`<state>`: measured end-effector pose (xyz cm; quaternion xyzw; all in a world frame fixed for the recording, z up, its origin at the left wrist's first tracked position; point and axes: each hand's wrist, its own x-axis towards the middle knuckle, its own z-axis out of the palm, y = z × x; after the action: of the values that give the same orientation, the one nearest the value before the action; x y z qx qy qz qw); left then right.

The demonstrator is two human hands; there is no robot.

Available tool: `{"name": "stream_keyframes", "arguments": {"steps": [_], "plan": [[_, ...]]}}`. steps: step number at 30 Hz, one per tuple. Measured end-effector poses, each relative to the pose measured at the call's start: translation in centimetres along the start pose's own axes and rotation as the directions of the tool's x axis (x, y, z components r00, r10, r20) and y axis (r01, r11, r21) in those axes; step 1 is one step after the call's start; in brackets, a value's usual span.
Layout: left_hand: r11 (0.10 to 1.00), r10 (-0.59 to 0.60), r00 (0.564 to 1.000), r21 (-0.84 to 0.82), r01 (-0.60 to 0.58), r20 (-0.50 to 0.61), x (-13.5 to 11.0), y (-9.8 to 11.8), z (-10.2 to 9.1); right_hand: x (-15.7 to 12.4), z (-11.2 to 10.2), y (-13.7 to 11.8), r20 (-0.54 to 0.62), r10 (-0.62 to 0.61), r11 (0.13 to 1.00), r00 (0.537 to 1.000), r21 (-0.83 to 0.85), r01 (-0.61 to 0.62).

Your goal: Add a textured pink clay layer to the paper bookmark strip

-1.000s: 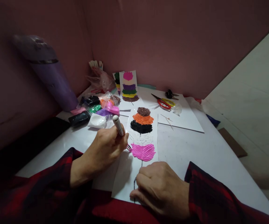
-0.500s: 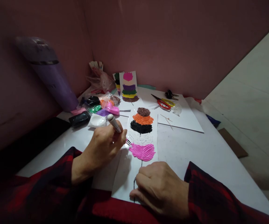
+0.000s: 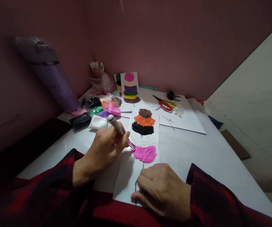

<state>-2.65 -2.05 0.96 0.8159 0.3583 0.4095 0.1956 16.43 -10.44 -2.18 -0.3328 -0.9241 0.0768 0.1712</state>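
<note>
My left hand [image 3: 106,149] is closed around a small fork [image 3: 116,124] with a pale patterned handle. Its tines touch the left edge of a pink clay band [image 3: 145,154]. This band lies on a white paper strip [image 3: 124,189], below white, black [image 3: 143,128], orange [image 3: 144,120] and brown [image 3: 145,113] clay layers, all ridged. A dark drawn line runs down from the pink. On the strip's lower end rests my right hand [image 3: 163,190], fingers curled under and thumb against the paper; what those fingers hold, if anything, is hidden.
Bagged clay lumps [image 3: 103,108] lie at the left, near a purple bottle [image 3: 53,78]. Finished clay-striped cards [image 3: 130,88] lean at the back. Scissors [image 3: 165,104] with red and yellow handles and thin sticks [image 3: 170,122] lie on the right.
The fork and my left hand have shifted slightly right, so the tines sit further onto the pink clay's left edge. My right hand stays in place.
</note>
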Motion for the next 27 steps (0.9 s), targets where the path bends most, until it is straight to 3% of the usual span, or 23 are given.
{"name": "stream_keyframes", "arguments": {"steps": [8, 27], "plan": [[0.994, -0.051, 0.997, -0.097, 0.056, 0.057, -0.1, 0.25, 0.2, 0.0, -0.08, -0.06, -0.016, -0.002, 1.0, 1.0, 0.006, 0.002], [0.998, 0.061, 0.995, 0.016, -0.063, 0.082, 0.08, -0.16, 0.35, 0.07, 0.0, 0.0, -0.026, -0.014, 1.0, 1.0, 0.019, 0.014]]}}
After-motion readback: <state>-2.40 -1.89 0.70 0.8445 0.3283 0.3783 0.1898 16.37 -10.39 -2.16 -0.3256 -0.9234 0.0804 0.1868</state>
